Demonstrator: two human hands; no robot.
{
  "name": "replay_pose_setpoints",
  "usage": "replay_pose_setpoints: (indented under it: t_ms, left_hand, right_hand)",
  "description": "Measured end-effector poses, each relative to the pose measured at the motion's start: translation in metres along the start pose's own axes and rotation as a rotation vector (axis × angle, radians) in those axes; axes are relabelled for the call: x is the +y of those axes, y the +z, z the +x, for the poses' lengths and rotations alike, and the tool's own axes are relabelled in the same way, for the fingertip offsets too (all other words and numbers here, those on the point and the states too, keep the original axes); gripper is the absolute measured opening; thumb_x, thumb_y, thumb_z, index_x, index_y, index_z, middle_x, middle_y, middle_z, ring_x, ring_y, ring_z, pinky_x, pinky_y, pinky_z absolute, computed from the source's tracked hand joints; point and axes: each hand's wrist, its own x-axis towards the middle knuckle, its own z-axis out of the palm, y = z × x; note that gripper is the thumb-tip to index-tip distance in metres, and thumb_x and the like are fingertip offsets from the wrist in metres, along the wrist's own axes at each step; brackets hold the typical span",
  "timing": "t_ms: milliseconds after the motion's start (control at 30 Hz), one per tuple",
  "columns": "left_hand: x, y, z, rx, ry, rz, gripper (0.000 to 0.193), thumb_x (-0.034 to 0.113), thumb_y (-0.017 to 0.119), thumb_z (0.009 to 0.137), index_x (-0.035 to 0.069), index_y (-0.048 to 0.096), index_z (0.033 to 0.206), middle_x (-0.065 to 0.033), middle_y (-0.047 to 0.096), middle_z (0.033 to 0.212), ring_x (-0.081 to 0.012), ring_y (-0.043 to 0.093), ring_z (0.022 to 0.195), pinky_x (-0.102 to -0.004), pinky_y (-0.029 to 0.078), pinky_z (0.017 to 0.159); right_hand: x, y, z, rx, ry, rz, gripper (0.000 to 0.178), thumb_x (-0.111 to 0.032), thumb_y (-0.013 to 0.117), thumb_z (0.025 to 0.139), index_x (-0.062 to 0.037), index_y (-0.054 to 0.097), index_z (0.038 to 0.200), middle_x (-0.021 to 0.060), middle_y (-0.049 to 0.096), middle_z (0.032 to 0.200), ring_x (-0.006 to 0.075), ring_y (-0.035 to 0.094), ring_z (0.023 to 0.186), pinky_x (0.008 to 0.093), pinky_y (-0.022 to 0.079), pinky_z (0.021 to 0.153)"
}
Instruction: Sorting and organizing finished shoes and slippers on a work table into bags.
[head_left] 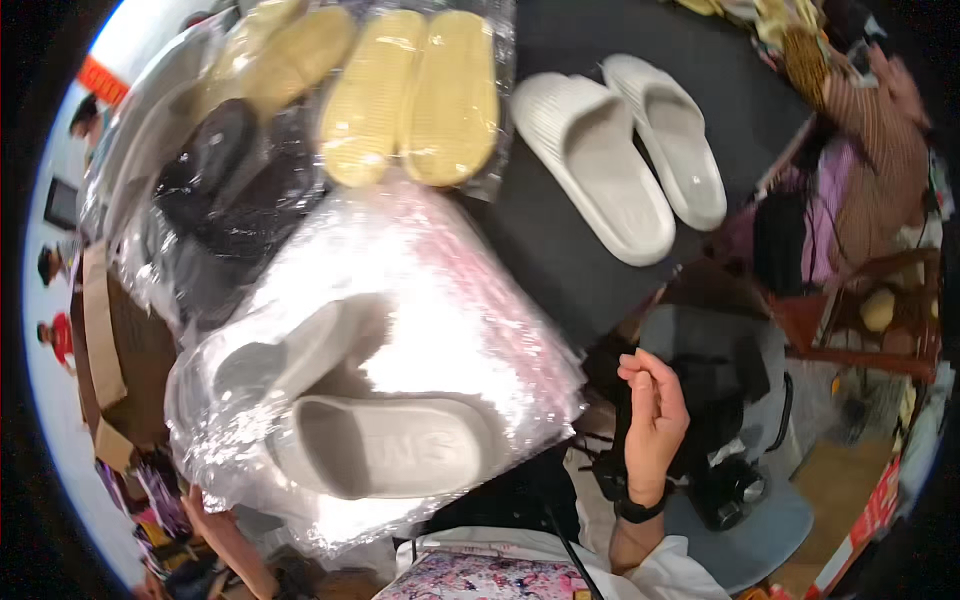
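Observation:
My right hand (657, 415), with a dark band at the wrist, is raised right of the stack of clear plastic bags (520, 340). Its fingers are curled in toward the thumb, and nothing shows in them. At the lower left, my left forearm (235, 550) reaches to the edge of the plastic; the fingers there are hidden. A grey slide slipper (400, 450) lies sole down on the shiny bags, its opening to the left. Behind it, a second grey slipper (320, 350) lies tilted, partly under clear film.
On the dark table (540, 240), a white pair of slippers (620, 190) stands at the back right. Yellow slippers (450, 100) and black slippers (215, 160) lie bagged at the back left. A grey chair (750, 540) is at the right, a cardboard box (130, 340) at the left.

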Motion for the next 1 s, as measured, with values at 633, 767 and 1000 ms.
replay_pose_setpoints:
  t_ms: [633,767,1000]
  left_hand:
    - [0.092,0.055,-0.102,-0.39,0.007,-0.368,0.017,0.014,0.052,0.093,0.003,0.054,0.081,-0.0005,0.053,0.086,-0.007,0.045,0.074,-0.0208,0.038,0.068]
    - [0.088,0.048,-0.101,-0.457,0.086,-0.366,0.017,0.014,0.05,0.093,0.001,0.056,0.084,-0.0013,0.052,0.093,-0.0076,0.044,0.076,-0.0212,0.037,0.071]
    - [0.078,0.029,-0.097,-0.368,-0.276,-1.183,0.017,0.021,0.051,0.088,0.005,0.057,0.089,-0.0039,0.054,0.087,-0.0128,0.055,0.079,-0.028,0.044,0.067]
  right_hand:
    - [-0.147,0.169,0.007,-1.408,-1.217,-0.667,0.053,-0.016,0.06,0.084,-0.0006,0.041,0.131,0.0124,0.041,0.137,0.0286,0.042,0.124,0.0391,0.036,0.101]
    - [-0.143,0.21,-0.001,-1.441,-1.274,-0.567,0.056,-0.016,0.06,0.083,-0.0033,0.039,0.134,0.0128,0.041,0.138,0.0303,0.042,0.124,0.0404,0.036,0.101]
    - [-0.133,0.233,0.019,-1.656,-1.167,-0.509,0.048,-0.011,0.059,0.082,-0.0084,0.045,0.128,0.0114,0.051,0.123,0.0314,0.048,0.115,0.0424,0.041,0.094]
